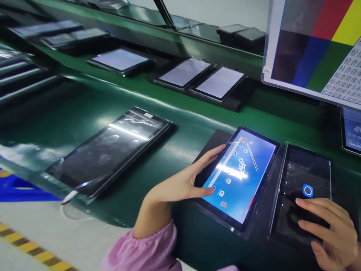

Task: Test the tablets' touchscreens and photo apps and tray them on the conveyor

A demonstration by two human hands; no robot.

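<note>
A tablet with a lit blue home screen (251,162) lies at a slant over a dark pad (212,145). My left hand (194,175) is at its left side, fingers along the edge and thumb on the screen near some icons. To the right is a second tablet (299,169), its screen black with a round blue-and-white icon. Over its lower part, my right hand (329,226) has its fingers spread, the index fingertip just below the icon. Whether that fingertip touches the glass I cannot tell. Clear film shows around the tablets.
A dark tablet (113,146) with a white cable (70,196) lies on the green bench at left. Lit tablets (184,73) stand along the back ledge (169,101). A colour chart sheet (313,49) hangs upper right, above another tablet (352,130). Rollers (22,75) are far left.
</note>
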